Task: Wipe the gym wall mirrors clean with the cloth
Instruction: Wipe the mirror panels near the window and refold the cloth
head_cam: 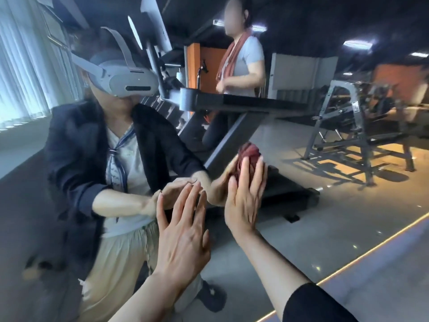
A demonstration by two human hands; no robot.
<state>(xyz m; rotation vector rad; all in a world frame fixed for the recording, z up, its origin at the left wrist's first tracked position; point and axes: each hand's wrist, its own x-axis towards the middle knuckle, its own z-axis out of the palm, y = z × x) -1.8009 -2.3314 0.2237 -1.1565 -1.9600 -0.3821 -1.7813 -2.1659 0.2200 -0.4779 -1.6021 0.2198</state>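
head view, close on the mirror (325, 66): right hand (246, 201) presses the bunched red cloth (249, 156) flat against the glass, fingers straight over it, no clench. left hand (183, 231) lies spread and relaxed on the glass just beside it, grasping nothing. treadmill (243, 105) reflected behind.

A dark red crumpled cloth (249, 156) shows against the mirror glass. In the reflection, a navy blazer (76, 159) covers a white top with a blue-striped neck scarf (118, 159), above beige trousers (116, 263) and a pale grey headset (123, 83). Farther right, a rust-red towel (232, 56) hangs over a light grey T-shirt (249, 59), with an orange wall panel (193, 66) behind and a grey metal weight bench frame (343, 126) at far right.
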